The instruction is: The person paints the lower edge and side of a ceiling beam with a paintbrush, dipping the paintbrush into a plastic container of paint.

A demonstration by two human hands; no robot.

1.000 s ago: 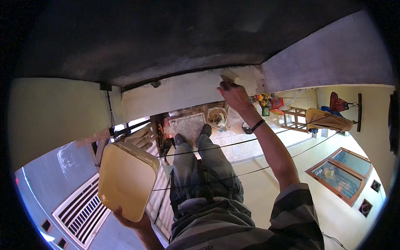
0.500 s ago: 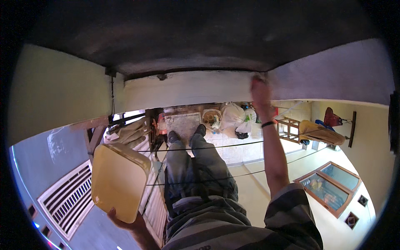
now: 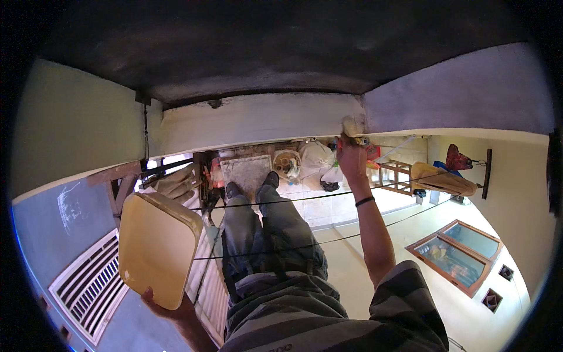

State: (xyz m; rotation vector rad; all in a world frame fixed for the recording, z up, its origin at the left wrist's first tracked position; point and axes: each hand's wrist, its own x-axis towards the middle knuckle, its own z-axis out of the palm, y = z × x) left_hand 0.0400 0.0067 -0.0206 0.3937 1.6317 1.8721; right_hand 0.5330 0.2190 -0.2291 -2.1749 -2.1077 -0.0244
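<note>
My right hand [image 3: 353,159] is raised and closed round a paintbrush [image 3: 350,125]. Its bristles lie against the pale beam [image 3: 252,114], close to the right inner corner; the handle is mostly hidden in my fingers. Lower on the left, my left hand [image 3: 167,308] grips a cream-yellow rectangular tub [image 3: 155,246] by its near edge. The tub is tilted so its open inside shows, with no clear sign of how much is in it.
A dark ceiling [image 3: 264,47] hangs just above the beam. Thin black cords [image 3: 328,242] cross in front of my legs. Far below, bags [image 3: 315,157] and a round basket [image 3: 286,165] sit on the floor. Hanging clothes [image 3: 446,179] and a wooden-framed window [image 3: 457,255] are at right.
My right hand has come down from the beam's top edge, and the brush bristles now show. The whole view has shifted slightly; my left hand still holds the tub.
</note>
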